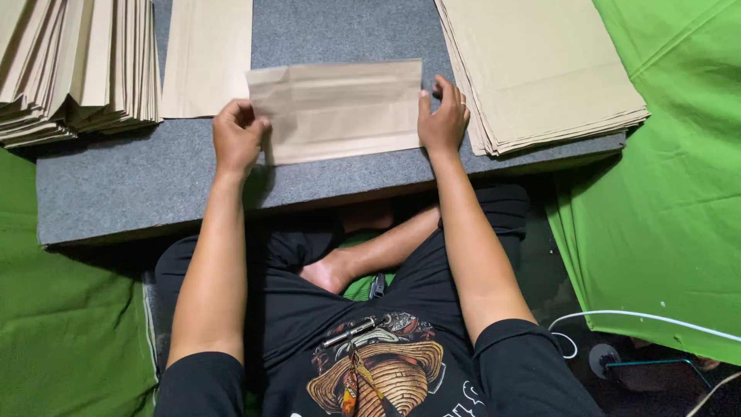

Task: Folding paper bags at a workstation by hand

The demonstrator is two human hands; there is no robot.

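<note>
Grey bench [116, 193] low over green cloth [664, 193]. Stack of flat tan sheets [540, 69] at the far right corner, fanned pile of folded tan paper [69, 69] at the far left, single tan sheet [207, 54] just beside that pile. White cable [656, 316] on the floor, lower right.

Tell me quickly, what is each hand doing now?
Left hand: closed, pinching the left end of the brown paper piece.
Right hand: open, fingers resting on the piece's right edge, not gripping.
</note>
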